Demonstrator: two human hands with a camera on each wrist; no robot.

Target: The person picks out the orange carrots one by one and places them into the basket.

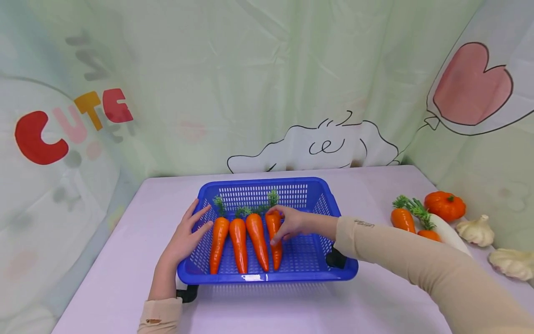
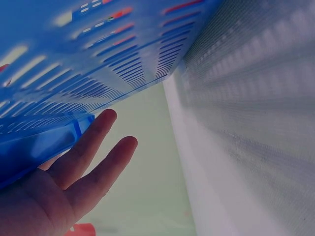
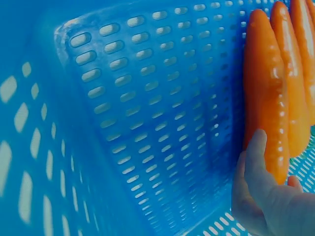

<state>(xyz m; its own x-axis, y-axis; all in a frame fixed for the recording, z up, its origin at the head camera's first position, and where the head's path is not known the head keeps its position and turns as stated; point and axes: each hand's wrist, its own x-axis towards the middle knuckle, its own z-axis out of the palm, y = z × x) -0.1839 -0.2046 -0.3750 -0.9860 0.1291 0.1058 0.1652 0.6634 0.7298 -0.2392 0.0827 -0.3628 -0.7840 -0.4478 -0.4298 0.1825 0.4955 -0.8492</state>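
A blue plastic basket (image 1: 267, 277) holds several orange carrots (image 1: 218, 239) with green tops, lying side by side with tips toward the person. My right hand (image 1: 292, 221) reaches over the basket's right side and grips the rightmost carrot (image 1: 274, 252) near its thick end, thumb on one side and fingers on the other. In the right wrist view the fingers of that hand (image 3: 266, 191) lie against the carrot (image 3: 266, 88). At the basket's left rim, my left hand (image 1: 187, 235) rests with fingers straight and spread. The left wrist view has these fingers (image 2: 101, 172) beside the slotted wall (image 2: 123, 59).
On the right of the table (image 1: 167, 199) lie more carrots (image 1: 403, 220), a white radish (image 1: 447, 234), an orange pumpkin (image 1: 444, 206) and garlic bulbs (image 1: 476, 231). Black handles (image 1: 335, 257) sit at the basket's sides. A printed curtain (image 1: 258, 83) hangs behind.
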